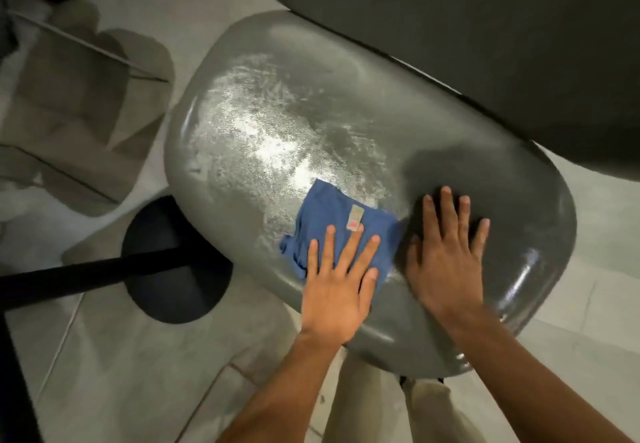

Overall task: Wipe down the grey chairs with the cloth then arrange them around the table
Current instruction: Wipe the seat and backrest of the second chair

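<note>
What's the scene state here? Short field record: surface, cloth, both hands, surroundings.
surface: grey chair seat, whitish smeared patch across its middle
cloth: blue, with a small tag, flat on the seat's near part
left hand: fingers straight, pressing on the cloth
right hand: flat on the bare seat, right of the cloth, not on it
table: dark edge overhanging the seat's far side
floor: pale tiles, dark round base left of the seat

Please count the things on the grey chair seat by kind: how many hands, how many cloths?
Hands: 2, the left hand flat on the cloth, the right hand flat on the chair seat
Cloths: 1, the blue cloth
Total: 3
</note>
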